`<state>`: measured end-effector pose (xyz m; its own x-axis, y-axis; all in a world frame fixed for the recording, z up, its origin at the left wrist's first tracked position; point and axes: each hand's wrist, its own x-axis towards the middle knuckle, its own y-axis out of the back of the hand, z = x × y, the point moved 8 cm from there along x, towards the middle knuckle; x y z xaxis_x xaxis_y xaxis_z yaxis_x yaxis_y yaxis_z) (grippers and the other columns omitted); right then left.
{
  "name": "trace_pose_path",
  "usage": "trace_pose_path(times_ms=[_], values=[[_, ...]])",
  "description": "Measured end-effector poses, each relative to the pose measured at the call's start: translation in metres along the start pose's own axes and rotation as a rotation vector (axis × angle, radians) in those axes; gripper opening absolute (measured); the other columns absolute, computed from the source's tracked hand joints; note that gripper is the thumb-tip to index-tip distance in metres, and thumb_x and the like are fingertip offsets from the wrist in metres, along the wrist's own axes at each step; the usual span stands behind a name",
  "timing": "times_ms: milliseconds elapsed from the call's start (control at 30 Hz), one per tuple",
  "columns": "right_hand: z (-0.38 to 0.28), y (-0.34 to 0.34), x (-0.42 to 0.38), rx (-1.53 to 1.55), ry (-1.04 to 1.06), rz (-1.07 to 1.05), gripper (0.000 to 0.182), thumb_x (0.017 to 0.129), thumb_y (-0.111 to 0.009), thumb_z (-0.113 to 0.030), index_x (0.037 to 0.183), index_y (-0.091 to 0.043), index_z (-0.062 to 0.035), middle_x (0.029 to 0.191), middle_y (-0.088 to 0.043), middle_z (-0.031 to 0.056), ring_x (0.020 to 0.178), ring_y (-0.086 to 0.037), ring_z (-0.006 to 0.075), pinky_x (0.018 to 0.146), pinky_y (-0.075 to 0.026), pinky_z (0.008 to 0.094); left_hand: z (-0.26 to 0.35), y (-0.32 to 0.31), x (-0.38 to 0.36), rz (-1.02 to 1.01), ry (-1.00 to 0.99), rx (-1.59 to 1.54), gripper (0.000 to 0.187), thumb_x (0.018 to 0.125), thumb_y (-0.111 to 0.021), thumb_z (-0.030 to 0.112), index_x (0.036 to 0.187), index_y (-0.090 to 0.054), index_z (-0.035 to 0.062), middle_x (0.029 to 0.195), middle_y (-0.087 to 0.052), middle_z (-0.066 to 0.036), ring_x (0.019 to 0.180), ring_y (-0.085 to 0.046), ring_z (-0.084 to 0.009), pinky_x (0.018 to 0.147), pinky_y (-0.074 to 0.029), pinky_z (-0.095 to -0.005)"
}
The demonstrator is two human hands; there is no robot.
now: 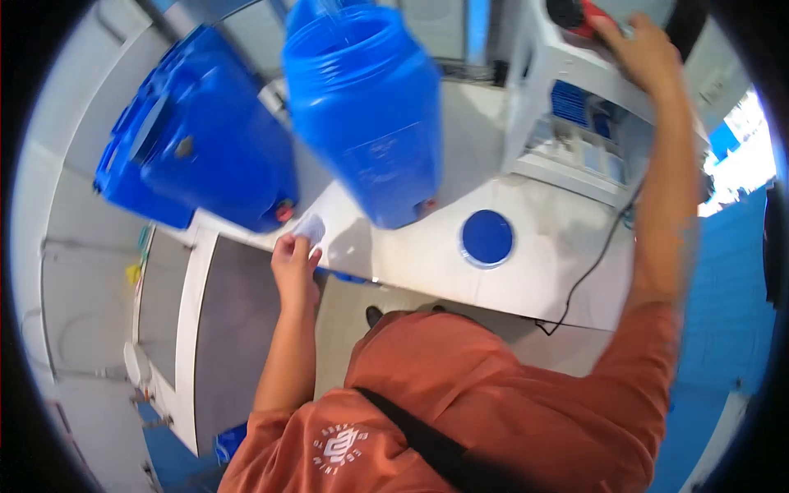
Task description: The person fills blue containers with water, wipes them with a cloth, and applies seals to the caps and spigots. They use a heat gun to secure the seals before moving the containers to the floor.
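My left hand (294,267) pinches a small clear, roundish plastic piece (311,229) just over the front edge of the white counter (431,259). Up at the top right, my right hand (645,56) reaches onto a white shelf unit (567,185), its fingers at a red and black object (582,18) whose kind I cannot tell. An uncapped blue jerrycan (378,140) stands between my hands, with a stream of clear liquid at its wide mouth. To its right, a round blue lid (487,237) lies on the counter.
More blue jerrycans (218,140) stand at the left, one with a red fitting low on its front. Inside the shelf unit are small clear and blue items (575,135). A black cable (588,279) runs down the counter's right side and over its front edge.
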<state>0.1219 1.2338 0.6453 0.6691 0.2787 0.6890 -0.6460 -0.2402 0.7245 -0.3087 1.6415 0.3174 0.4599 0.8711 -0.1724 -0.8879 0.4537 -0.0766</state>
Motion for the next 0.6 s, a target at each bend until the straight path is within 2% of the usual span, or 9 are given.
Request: trace_pose_path(times_ms=[33,100,333,400,467,500,533,567,600], values=[[0.022,-0.038,0.023,0.051,-0.097,-0.491,0.102,0.076,-0.054,-0.079,0.124,-0.055,0.0119,0.118,-0.061,0.0325,0.112,-0.061,0.0384,0.098,-0.044,0.0418,-0.012,0.020,0.014,0.091,-0.018,-0.006,0.018,0.092,-0.064,0.021,0.098,-0.054,0.0077,0.098,-0.057,-0.003,0.087,-0.058,-0.0128,0.074,-0.052,-0.0291],[0.037,-0.078,0.029,0.310,-0.110,-0.723,0.109,0.068,-0.057,-0.084,0.121,-0.059,0.0120,0.115,-0.063,0.0258,0.110,-0.060,0.0344,0.099,-0.042,0.0381,-0.028,0.048,0.036,0.277,-0.046,0.031,0.019,0.091,-0.065,0.021,0.099,-0.054,0.0073,0.091,-0.057,-0.001,0.081,-0.057,-0.0108,0.069,-0.052,-0.0256],[0.048,-0.087,0.024,0.492,-0.235,-0.760,0.086,0.071,-0.068,-0.072,0.113,-0.067,0.0029,0.101,-0.065,0.0132,0.093,-0.061,0.0187,0.077,-0.047,0.0291,-0.066,0.071,0.088,0.525,-0.041,-0.202,0.031,0.082,-0.072,0.022,0.096,-0.050,0.0070,0.083,-0.054,-0.003,0.061,-0.049,-0.0105,0.053,-0.045,-0.0254],[0.051,-0.057,0.014,1.010,-0.350,-0.427,0.078,0.078,-0.066,-0.066,0.123,-0.064,-0.0027,0.112,-0.065,0.0121,0.095,-0.061,0.0194,0.085,-0.050,0.0306,-0.067,0.071,0.096,0.559,-0.020,-0.277,0.029,0.082,-0.071,0.021,0.096,-0.049,0.0076,0.081,-0.054,-0.003,0.059,-0.049,-0.0106,0.052,-0.044,-0.0260],[0.065,-0.030,0.005,1.279,-0.148,-0.291,0.064,0.090,-0.062,-0.050,0.132,-0.055,-0.0029,0.116,-0.062,0.0141,0.092,-0.062,0.0181,0.082,-0.056,0.0302,-0.068,0.061,0.097,0.522,0.124,-0.380,0.029,0.082,-0.070,0.020,0.096,-0.048,0.0080,0.078,-0.053,-0.002,0.059,-0.049,-0.0108,0.052,-0.043,-0.0265],[0.067,-0.021,-0.010,1.699,-0.185,-0.373,0.042,0.100,-0.050,-0.018,0.138,-0.044,-0.0019,0.123,-0.055,0.0087,0.092,-0.054,0.0101,0.065,-0.049,0.0170,-0.066,0.061,0.096,0.526,0.124,-0.380,0.029,0.082,-0.070,0.020,0.096,-0.048,0.0080,0.078,-0.053,-0.002,0.059,-0.049,-0.0108,0.052,-0.043,-0.0265],[0.085,-0.035,-0.002,2.007,0.036,-0.650,0.051,0.098,-0.053,-0.017,0.144,-0.036,-0.0026,0.122,-0.053,0.0088,0.087,-0.053,0.0115,0.064,-0.050,0.0193,-0.066,0.055,0.100,0.458,0.180,-0.377,0.028,0.082,-0.071,0.020,0.095,-0.050,0.0081,0.077,-0.054,-0.003,0.060,-0.049,-0.0113,0.053,-0.043,-0.0263],[0.038,0.030,-0.043,1.479,0.065,-0.235,0.053,0.095,-0.059,-0.026,0.138,-0.040,-0.0002,0.116,-0.052,0.0100,0.085,-0.052,0.0125,0.062,-0.050,0.0205,-0.066,0.048,0.104,0.389,0.232,-0.374,0.028,0.081,-0.072,0.021,0.094,-0.051,0.0082,0.076,-0.054,-0.003,0.061,-0.050,-0.0119,0.054,-0.043,-0.0261],[-0.022,0.069,-0.072,1.976,0.362,-0.547,0.091,0.072,-0.074,-0.061,0.136,-0.046,-0.0035,0.112,-0.062,0.0135,0.093,-0.065,0.0336,0.071,-0.060,0.0377,-0.073,0.050,0.112,0.390,0.223,-0.377,0.028,0.081,-0.072,0.021,0.094,-0.051,0.0082,0.076,-0.054,-0.003,0.061,-0.050,-0.0119,0.054,-0.043,-0.0261]])
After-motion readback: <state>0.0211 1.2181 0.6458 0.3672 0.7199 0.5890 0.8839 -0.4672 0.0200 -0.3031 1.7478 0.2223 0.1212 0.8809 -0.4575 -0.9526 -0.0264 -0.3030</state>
